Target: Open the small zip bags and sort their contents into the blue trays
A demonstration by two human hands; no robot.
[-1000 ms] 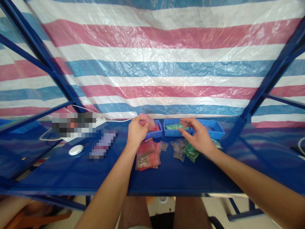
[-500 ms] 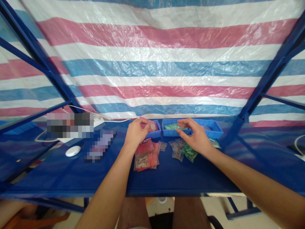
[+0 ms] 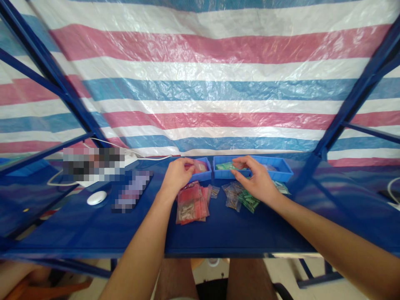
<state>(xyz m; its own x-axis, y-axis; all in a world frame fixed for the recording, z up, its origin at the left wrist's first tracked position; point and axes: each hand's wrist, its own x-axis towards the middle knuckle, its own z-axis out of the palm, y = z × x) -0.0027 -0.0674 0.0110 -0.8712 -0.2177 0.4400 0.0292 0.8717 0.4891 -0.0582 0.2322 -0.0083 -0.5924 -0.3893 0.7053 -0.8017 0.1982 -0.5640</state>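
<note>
My left hand (image 3: 178, 176) is at the left end of a small blue bin (image 3: 204, 176) holding red plastic bags (image 3: 200, 166). Its thumb and fingers are slightly apart, with red plastic showing just beyond them. Below lies a stack of red zip bags (image 3: 192, 204) on the table, partly under my left wrist. My right hand (image 3: 254, 177) hovers over the front of a longer blue bin (image 3: 281, 171), thumb and fingers spread. Green bags (image 3: 223, 166) lie in that bin's left part. Beneath the hand are clear bags of small metal pieces (image 3: 233, 196) and green bags (image 3: 250, 202).
A small clear bag (image 3: 215, 191) sits between the piles. Leftward on the blue table (image 3: 237, 237) are a phone (image 3: 133, 191), a white round case (image 3: 96, 198) and a white power strip with cables (image 3: 128, 160). Blue metal posts (image 3: 340, 108) and a striped sheet (image 3: 218, 91) stand behind.
The red bag raised at my left fingertips is now down in the bin. My left hand has shifted slightly left and lower, its fingers loosened. My right hand has hardly moved.
</note>
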